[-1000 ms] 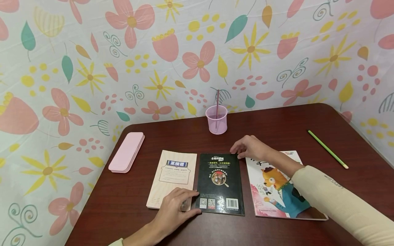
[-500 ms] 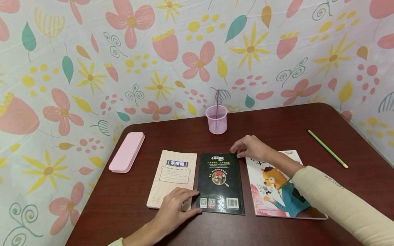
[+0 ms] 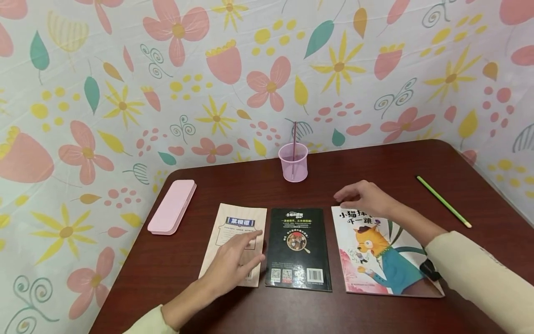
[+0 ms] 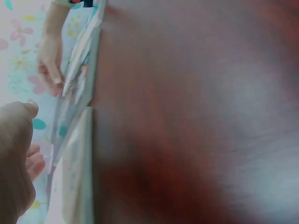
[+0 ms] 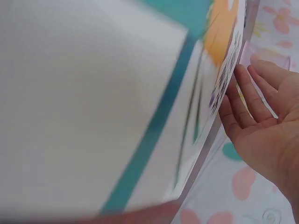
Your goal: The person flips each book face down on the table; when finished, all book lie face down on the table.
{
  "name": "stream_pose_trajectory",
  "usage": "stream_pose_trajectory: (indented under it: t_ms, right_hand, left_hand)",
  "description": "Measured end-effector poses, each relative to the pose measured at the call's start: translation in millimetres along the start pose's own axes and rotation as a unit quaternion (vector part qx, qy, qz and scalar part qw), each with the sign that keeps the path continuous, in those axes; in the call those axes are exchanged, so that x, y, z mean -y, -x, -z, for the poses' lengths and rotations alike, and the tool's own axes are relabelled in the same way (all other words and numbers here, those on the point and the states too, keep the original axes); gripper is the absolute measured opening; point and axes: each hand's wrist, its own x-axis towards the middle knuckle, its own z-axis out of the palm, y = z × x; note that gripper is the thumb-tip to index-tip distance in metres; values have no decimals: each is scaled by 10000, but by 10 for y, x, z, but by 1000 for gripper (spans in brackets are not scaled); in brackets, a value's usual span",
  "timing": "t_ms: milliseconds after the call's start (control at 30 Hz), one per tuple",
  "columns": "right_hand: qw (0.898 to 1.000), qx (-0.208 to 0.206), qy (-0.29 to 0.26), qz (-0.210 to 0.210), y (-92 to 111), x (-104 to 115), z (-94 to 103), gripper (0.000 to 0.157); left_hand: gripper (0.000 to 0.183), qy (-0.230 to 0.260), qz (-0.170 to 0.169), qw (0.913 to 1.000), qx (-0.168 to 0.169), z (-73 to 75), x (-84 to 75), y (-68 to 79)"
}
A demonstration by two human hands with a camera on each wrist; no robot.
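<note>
Three books lie side by side on the dark red-brown table. My left hand (image 3: 231, 260) is over the cream book (image 3: 227, 213) at the left, thumb and fingers spread, holding nothing. Beside it is the black book (image 3: 297, 260), back cover up with barcode and QR codes; no hand touches it. My right hand (image 3: 367, 198) hovers at the top edge of the picture book (image 3: 384, 264), which shows an orange cat in teal clothes, and covers part of its title. In the right wrist view the right hand's fingers (image 5: 252, 100) are loosely bent with nothing between them.
A pink pencil case (image 3: 172, 206) lies at the table's left edge. A pink mesh cup (image 3: 294, 162) with a dark red pencil (image 3: 294, 139) stands at the back. A green pencil (image 3: 443, 201) lies at the right. A flower-patterned cloth (image 3: 267, 69) hangs behind the table (image 3: 375, 171).
Both hands have left the black book. The left hand has moved up and onto the cream book; the right hand has moved right to the picture book's top edge. The books stay in place.
</note>
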Motion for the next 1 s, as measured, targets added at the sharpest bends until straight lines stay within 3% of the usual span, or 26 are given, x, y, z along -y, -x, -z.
stream_pose_trajectory:
  t_ms: [100, 367, 700, 1000]
  right_hand:
    - [9999, -73, 31, -134, 107, -64, 77, 31]
    - [9980, -260, 267, -517, 364, -265, 270, 32]
    - [9947, -546, 612, -617, 713, -467, 460, 31]
    - [9896, -536, 823, -1050, 866, -544, 589, 33]
  left_hand:
    - [69, -45, 176, 9997, 151, 21, -11, -141]
    - [96, 521, 611, 9911, 1064, -84, -139, -539]
    - [119, 411, 303, 9814, 1853, -500, -419, -905]
    - [129, -281, -328, 9732, 2257, -821, -749, -970]
